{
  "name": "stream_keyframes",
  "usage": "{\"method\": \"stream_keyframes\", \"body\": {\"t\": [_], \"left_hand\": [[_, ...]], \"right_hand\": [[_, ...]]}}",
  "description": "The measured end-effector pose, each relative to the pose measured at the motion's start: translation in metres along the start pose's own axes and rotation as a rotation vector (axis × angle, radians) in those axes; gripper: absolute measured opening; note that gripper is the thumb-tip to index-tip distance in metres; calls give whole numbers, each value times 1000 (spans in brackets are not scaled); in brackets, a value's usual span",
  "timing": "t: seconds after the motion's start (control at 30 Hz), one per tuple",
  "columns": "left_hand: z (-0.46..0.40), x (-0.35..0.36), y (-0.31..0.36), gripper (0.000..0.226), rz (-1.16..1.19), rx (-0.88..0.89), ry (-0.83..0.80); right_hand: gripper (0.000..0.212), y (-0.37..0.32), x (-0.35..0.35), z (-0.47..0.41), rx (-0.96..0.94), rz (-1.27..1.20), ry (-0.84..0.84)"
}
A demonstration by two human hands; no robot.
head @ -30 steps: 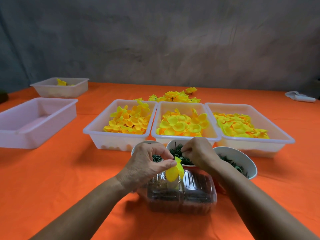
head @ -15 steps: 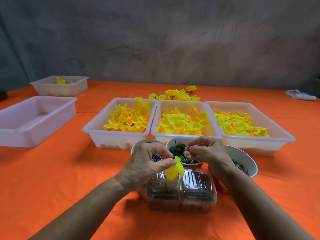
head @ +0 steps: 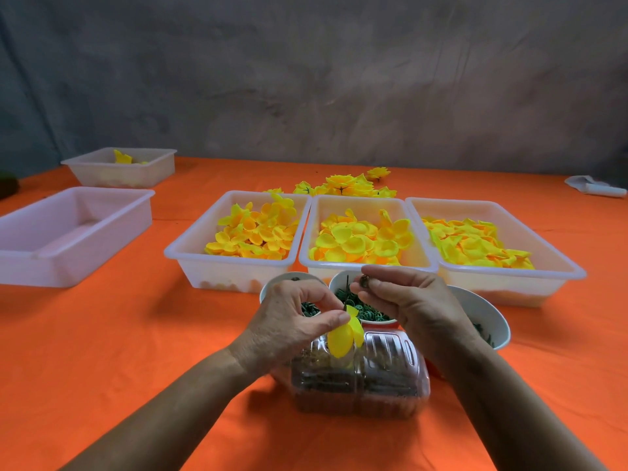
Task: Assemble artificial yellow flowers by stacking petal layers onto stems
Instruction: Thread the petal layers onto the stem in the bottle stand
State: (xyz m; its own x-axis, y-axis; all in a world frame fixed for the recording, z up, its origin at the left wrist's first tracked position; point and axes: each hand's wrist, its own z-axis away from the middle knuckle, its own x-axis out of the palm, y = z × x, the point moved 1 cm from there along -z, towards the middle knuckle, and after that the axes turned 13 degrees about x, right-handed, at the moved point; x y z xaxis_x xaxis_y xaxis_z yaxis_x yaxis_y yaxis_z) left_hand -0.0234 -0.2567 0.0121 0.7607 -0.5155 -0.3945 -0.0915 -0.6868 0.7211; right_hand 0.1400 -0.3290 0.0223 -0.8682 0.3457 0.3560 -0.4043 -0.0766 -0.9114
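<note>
My left hand (head: 292, 321) pinches a yellow petal layer (head: 341, 339) threaded on a thin dark stem, held over a clear plastic box (head: 360, 372). My right hand (head: 407, 300) pinches a small green ring piece (head: 365, 283) between thumb and fingers, just above and right of the petal. Under it stands a white bowl of green rings (head: 360, 305). Three white trays behind hold yellow petals: left tray (head: 234, 263), middle tray (head: 367, 266), right tray (head: 503, 277). Finished yellow flowers (head: 346, 186) lie beyond the trays.
Two more white bowls flank the middle one, the left bowl (head: 272, 287) and the right bowl (head: 489, 314). An empty pinkish tray (head: 68, 232) sits at the left, with a smaller tray (head: 119, 168) behind it. White cloth (head: 594, 188) lies at the far right on the orange table.
My right hand has lifted out of the bowl of green rings with a small piece pinched in its fingers. My left hand has held the petal and stem still.
</note>
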Motion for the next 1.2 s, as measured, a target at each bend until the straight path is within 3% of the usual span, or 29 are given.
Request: {"method": "stream_keyframes", "body": {"t": [0.33,0.73,0.83,0.93,1.07,1.2], "left_hand": [[0,0,2,12,-22,6,10],[0,0,3,10,-14,-4,25],[-1,0,7,8,-8,24,69],[-1,-1,14,24,56,55,131],[-2,0,21,8,136,65,220],[-3,2,23,11,194,56,252]], "right_hand": [[14,-5,10,16,-73,-42,-64],[29,-2,13,18,-166,15,-11],[32,-3,15,21,-218,79,-3],[27,-4,18,24,-254,74,-5],[20,-4,22,27,-271,66,2],[24,-5,26,31,-289,60,32]]}}
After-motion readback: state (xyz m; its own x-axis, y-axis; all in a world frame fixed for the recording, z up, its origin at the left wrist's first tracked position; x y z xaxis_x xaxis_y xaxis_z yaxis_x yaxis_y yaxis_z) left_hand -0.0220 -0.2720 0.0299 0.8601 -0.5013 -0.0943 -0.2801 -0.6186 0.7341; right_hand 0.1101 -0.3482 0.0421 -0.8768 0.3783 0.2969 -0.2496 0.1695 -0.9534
